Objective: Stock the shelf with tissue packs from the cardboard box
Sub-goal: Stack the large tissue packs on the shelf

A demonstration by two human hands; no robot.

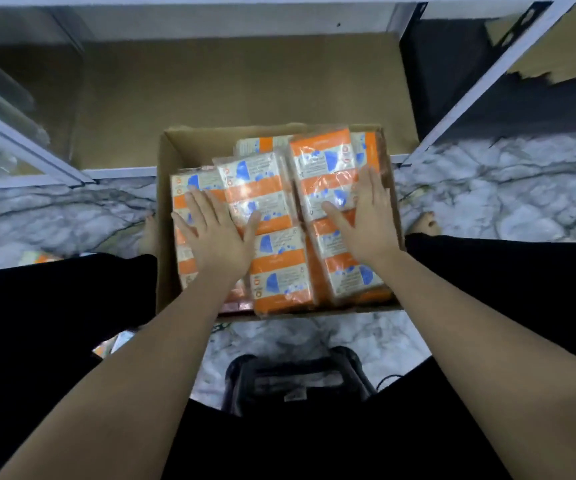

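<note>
cardboard box (165, 216) open on marble floor (487, 188), set between the person's knees, just in front of the low shelf (238, 88) with brown board. packed with orange-and-white tissue packs (262, 188), some tilted on top of others. left hand (215, 233) flat on packs at box left side, fingers straight and spread, gripping nothing. right hand (366, 216) flat on packs at right side, fingers straight, thumb out, gripping nothing. dark device (297, 379) on floor near the body.
</note>
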